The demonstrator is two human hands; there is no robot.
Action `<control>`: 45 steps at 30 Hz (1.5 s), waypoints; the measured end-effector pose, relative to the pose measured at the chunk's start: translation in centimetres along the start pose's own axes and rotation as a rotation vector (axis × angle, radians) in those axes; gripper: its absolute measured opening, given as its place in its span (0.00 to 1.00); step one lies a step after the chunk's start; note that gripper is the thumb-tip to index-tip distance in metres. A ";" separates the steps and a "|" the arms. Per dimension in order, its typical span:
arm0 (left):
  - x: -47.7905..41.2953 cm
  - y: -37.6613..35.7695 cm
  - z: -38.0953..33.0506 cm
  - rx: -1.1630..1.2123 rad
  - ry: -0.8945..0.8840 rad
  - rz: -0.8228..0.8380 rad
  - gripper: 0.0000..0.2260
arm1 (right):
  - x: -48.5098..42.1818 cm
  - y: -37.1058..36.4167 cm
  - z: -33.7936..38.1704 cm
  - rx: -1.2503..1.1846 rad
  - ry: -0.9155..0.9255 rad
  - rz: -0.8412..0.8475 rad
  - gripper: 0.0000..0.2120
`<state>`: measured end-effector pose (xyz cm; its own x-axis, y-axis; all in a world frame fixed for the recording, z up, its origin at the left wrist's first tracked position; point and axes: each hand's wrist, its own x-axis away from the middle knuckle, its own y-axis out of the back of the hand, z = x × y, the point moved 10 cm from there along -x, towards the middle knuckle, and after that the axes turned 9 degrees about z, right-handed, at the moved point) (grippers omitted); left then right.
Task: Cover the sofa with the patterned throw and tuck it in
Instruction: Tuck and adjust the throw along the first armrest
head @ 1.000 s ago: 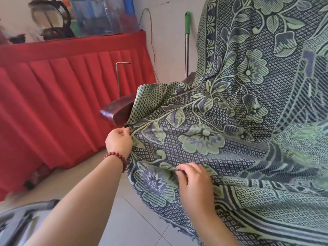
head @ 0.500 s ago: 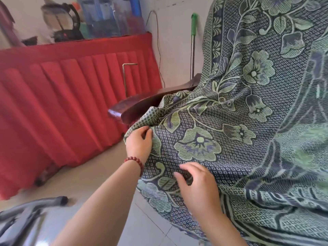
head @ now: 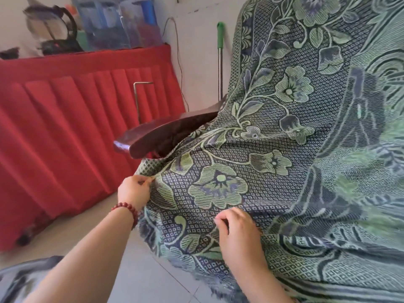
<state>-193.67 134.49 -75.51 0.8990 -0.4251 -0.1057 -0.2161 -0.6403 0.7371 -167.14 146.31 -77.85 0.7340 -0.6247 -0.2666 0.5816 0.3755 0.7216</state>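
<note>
A green and navy floral patterned throw point(head: 284, 127) drapes over the back and seat of the sofa and hangs over the front to the floor. The sofa's dark wooden armrest point(head: 161, 132) sticks out bare at the left. My left hand point(head: 134, 190), with a red bead bracelet on the wrist, pinches the throw's left edge just below the armrest. My right hand point(head: 237, 232) pinches a fold of the throw at the seat's front edge. The sofa's cushions are hidden under the cloth.
A table with a pleated red skirt point(head: 65, 127) stands to the left, with a kettle point(head: 54, 33) and plastic containers on top. A green-handled mop stick point(head: 220, 62) leans on the wall behind the armrest. Pale floor tiles point(head: 135, 270) lie below.
The throw's left edge has slid off the armrest, which now shows bare. My left hand moved right and down with the edge. My right hand shifted slightly right along the seat front.
</note>
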 end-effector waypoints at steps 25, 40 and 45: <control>0.0 -1.2 -2.9 0.053 -0.081 -0.101 0.13 | 0.3 -0.3 -0.3 -0.050 0.002 0.052 0.07; 5.0 -2.9 -10.0 0.270 -0.290 -0.129 0.13 | 0.2 4.2 -2.0 -0.359 0.005 -0.176 0.14; 6.2 -5.3 -12.1 0.381 -0.311 0.016 0.16 | -0.3 6.6 -2.3 -0.449 -0.013 -0.242 0.14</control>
<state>-182.35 143.01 -71.99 0.7503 -0.5707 -0.3336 -0.4055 -0.7959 0.4495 -162.65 150.56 -74.49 0.5568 -0.7376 -0.3820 0.8299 0.4746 0.2933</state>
